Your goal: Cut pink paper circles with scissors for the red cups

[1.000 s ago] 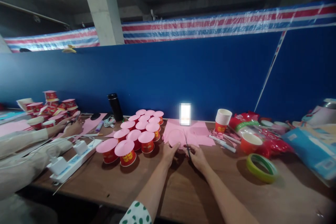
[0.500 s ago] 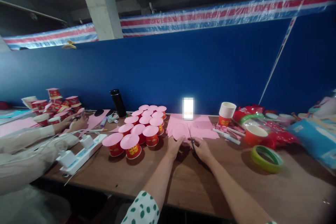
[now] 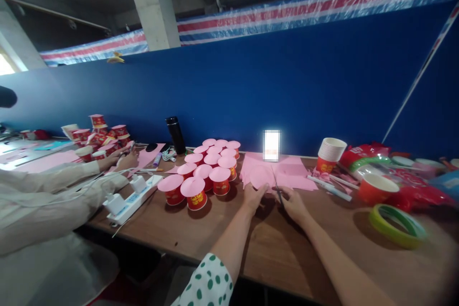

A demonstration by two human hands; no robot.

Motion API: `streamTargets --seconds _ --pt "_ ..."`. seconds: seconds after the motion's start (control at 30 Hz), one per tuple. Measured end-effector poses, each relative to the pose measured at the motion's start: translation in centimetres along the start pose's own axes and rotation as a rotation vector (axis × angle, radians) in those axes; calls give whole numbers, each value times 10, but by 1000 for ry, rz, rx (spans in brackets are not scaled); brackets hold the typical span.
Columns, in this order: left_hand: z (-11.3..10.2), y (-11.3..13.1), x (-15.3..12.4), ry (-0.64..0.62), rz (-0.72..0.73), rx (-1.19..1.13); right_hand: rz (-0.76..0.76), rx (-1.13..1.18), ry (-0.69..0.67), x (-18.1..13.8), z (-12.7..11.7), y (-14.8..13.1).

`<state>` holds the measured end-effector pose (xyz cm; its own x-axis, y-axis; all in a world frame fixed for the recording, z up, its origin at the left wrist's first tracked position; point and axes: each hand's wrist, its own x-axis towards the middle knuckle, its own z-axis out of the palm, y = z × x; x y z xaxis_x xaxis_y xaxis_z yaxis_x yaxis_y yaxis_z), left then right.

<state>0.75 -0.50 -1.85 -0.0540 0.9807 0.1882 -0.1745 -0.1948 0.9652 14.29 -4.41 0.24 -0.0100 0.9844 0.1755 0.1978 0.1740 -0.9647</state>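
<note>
My left hand [image 3: 254, 198] pinches the near edge of a round piece of pink paper [image 3: 261, 175] between thumb and fingers. My right hand [image 3: 294, 204] is closed around dark-handled scissors [image 3: 279, 195], whose blades point away from me along the right side of the round paper. Behind both hands lie more pink paper sheets [image 3: 297, 179], flat on the table. To the left of my left hand stand several red paper cups [image 3: 220, 186] upside down, each topped with a pink paper disc [image 3: 192, 186].
A stack of paper cups [image 3: 330, 153], white markers [image 3: 332, 189], an orange cup [image 3: 377, 189] and green-yellow tape [image 3: 390, 232] are on the right. At left are a power strip [image 3: 134, 201], a black flask [image 3: 174, 135] and another person's sleeve [image 3: 64, 177]. A blue partition [image 3: 222, 91] rises behind.
My view has swung left, so everything on the table appears further right. Both hands keep hold of the paper and the scissors in about the same place.
</note>
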Motion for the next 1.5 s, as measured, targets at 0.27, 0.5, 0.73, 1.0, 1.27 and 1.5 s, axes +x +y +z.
streamTargets --seconds 0.27,0.5,0.73,1.0,1.27,1.5 --pt "0 -1 1 11 -27 18 14 6 -14 0 0 1" --pt "1 4 0 12 -27 21 16 4 -3 -1 1 -3" --pt "0 7 -2 13 -25 34 -25 4 -8 0 1 0" --pt "0 3 -1 30 -9 53 -33 -25 -22 2 0 6" --pt "1 0 0 22 -9 54 -4 18 -23 2 0 5" --pt "0 -1 0 28 -20 53 -26 0 -31 1 0 3"
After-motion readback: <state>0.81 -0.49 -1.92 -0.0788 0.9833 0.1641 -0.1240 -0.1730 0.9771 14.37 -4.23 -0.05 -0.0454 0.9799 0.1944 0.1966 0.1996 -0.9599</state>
